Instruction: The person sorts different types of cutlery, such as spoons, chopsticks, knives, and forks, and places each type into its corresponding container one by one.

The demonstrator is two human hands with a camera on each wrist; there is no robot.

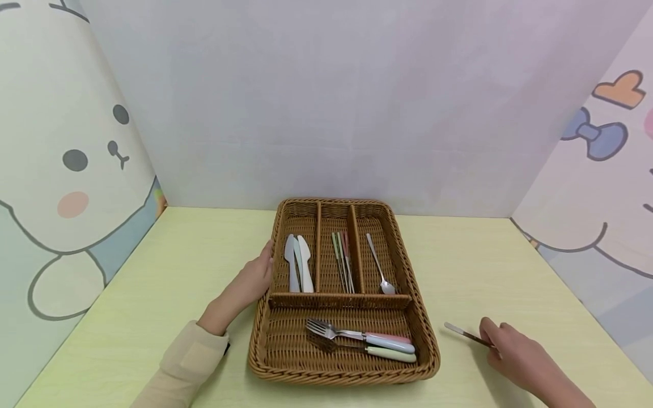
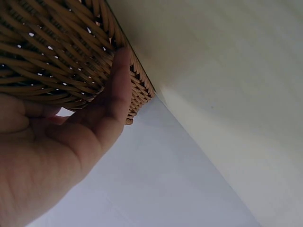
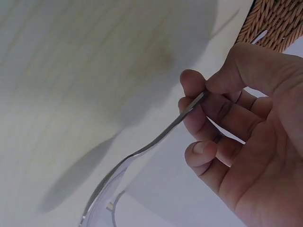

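Observation:
A brown wicker cutlery basket (image 1: 344, 377) with four compartments sits on the table. My left hand (image 1: 252, 277) grips its left side; in the left wrist view a finger (image 2: 119, 90) lies along the outer wicker wall. To the right of the basket, my right hand (image 1: 522, 354) pinches a thin metal spoon (image 3: 156, 139) between thumb and fingertips, above the table. Its oval shadow falls on the tabletop in the right wrist view. Inside the basket, one spoon (image 1: 380, 263) lies in the right compartment, apart from both hands.
Pale knives (image 1: 304, 263) lie in the left compartment, slim utensils with green and red handles (image 1: 342, 260) in the middle one. Forks (image 1: 352, 334) with pastel handles fill part of the front compartment. Walls with cartoon figures border the pale table (image 1: 469, 260).

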